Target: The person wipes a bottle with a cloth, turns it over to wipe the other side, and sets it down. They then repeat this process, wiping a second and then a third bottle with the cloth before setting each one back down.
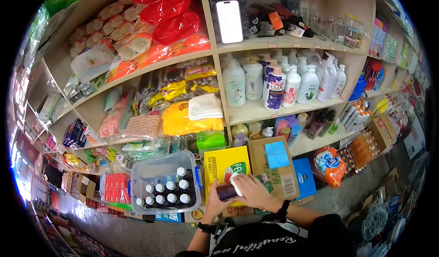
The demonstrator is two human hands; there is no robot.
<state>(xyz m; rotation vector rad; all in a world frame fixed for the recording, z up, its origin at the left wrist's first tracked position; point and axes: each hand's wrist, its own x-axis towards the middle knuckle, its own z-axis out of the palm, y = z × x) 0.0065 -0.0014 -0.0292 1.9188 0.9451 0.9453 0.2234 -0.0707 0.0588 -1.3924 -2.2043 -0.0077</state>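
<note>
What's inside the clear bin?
Ten white caps show in the clear bin, on dark bottles standing close together. The caps and neighbouring bottles cover most of the bodies; the bin floor directly beneath them can't be seen.

Dark brown bottle, white cloth

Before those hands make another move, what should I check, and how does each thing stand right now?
1. Left hand gripping the dark bottle: ok.
2. White cloth against the bottle, under the right hand: ok.
3. A hand free for something else: not ok; both are occupied.
4. Clear bin uncovered: ok.
5. White-capped bottles upright inside it: ok.
6. Held bottle wiped clean: cannot tell; fingers and cloth cover much of it.
</note>
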